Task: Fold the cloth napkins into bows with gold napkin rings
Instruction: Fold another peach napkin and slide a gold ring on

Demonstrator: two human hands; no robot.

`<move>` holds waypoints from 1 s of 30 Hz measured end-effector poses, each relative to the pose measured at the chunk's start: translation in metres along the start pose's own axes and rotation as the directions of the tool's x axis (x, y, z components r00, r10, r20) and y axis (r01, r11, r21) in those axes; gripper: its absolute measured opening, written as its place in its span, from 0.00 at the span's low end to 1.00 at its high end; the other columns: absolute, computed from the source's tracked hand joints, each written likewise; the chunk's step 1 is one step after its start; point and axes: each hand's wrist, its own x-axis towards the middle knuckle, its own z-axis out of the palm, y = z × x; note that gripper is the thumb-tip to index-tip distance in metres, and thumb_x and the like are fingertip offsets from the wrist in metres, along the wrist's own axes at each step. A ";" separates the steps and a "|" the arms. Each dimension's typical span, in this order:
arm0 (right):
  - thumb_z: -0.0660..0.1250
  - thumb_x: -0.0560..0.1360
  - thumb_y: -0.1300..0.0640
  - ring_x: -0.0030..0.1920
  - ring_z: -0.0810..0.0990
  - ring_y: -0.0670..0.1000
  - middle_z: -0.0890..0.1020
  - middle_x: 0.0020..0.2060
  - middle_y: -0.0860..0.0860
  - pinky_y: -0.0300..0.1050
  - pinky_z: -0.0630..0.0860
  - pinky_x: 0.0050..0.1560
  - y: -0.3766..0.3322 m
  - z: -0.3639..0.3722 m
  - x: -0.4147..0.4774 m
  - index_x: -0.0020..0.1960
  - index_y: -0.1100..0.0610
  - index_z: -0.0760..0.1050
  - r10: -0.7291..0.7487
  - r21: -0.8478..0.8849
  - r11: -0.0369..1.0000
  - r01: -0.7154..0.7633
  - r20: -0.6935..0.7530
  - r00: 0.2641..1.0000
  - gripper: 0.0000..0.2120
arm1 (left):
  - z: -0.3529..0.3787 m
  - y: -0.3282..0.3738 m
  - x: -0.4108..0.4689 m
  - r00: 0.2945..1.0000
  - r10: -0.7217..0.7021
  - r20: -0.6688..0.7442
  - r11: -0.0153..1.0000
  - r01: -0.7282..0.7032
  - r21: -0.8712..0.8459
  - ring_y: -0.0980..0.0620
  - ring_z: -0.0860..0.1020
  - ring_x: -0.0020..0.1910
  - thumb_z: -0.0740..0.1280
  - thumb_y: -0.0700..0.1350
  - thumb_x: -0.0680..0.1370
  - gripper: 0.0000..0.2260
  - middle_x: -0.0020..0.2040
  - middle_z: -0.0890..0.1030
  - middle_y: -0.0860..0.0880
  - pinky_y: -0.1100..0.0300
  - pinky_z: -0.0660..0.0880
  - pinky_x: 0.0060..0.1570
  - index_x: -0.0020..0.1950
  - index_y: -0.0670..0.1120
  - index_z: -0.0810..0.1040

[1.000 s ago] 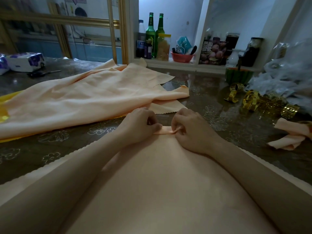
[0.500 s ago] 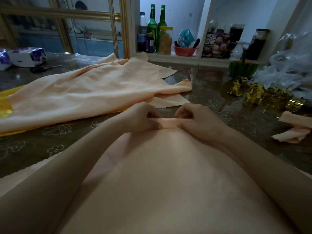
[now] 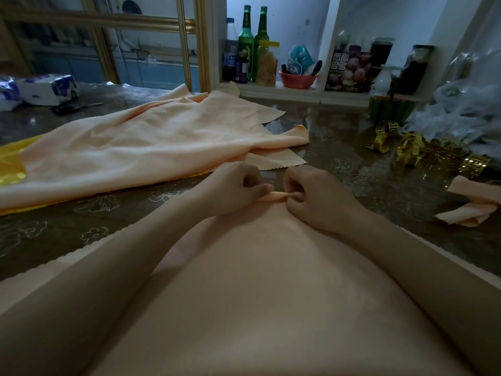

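The left hand point(image 3: 233, 187) and right hand point(image 3: 318, 198) each pinch the far corner of the napkin point(image 3: 271, 294), probably to start a narrow fold. The gold rings point(image 3: 412, 153) lie far right (handy for later).

Both bare forearms are extended forward and converged toward the centre. The left hand point(image 3: 233, 187) and the right hand point(image 3: 318, 198) are held close together, knuckles up, with the fingers curled. A narrow fold at the far edge of the napkin point(image 3: 274, 196) is pinched between thumb and fingers of each hand.
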 end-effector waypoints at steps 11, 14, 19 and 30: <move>0.67 0.73 0.58 0.46 0.76 0.47 0.77 0.43 0.46 0.43 0.74 0.48 0.004 -0.009 0.002 0.42 0.53 0.80 0.050 0.159 0.985 -0.073 0.148 0.988 0.04 | -0.009 0.004 -0.005 0.988 -0.072 0.136 0.997 0.073 -0.001 0.57 0.72 0.42 0.71 0.47 0.73 0.06 0.42 0.73 0.57 0.69 0.68 0.39 0.48 0.50 0.77; 0.70 0.73 0.57 0.44 0.76 0.43 0.78 0.42 0.44 0.38 0.73 0.47 0.007 -0.015 0.002 0.39 0.47 0.78 0.053 0.212 0.972 -0.100 0.215 0.975 0.07 | -0.017 -0.001 -0.006 0.973 -0.146 0.181 0.989 0.137 0.059 0.56 0.71 0.42 0.70 0.48 0.74 0.10 0.43 0.72 0.55 0.63 0.66 0.37 0.54 0.49 0.76; 0.70 0.73 0.56 0.43 0.75 0.42 0.77 0.42 0.43 0.34 0.70 0.42 0.010 -0.017 0.001 0.42 0.47 0.76 0.092 0.197 0.970 -0.142 0.241 0.966 0.05 | -0.026 -0.006 -0.008 0.955 -0.192 0.228 0.980 0.198 -0.006 0.58 0.73 0.41 0.66 0.55 0.76 0.11 0.43 0.76 0.55 0.66 0.68 0.41 0.51 0.50 0.80; 0.67 0.73 0.59 0.39 0.74 0.42 0.77 0.39 0.44 0.34 0.69 0.37 0.007 -0.010 -0.004 0.45 0.51 0.76 0.113 0.158 0.979 -0.127 0.092 0.989 0.04 | -0.014 -0.002 -0.010 0.995 -0.070 0.077 0.989 0.059 0.139 0.53 0.74 0.41 0.68 0.48 0.75 0.07 0.42 0.77 0.53 0.60 0.72 0.42 0.48 0.46 0.79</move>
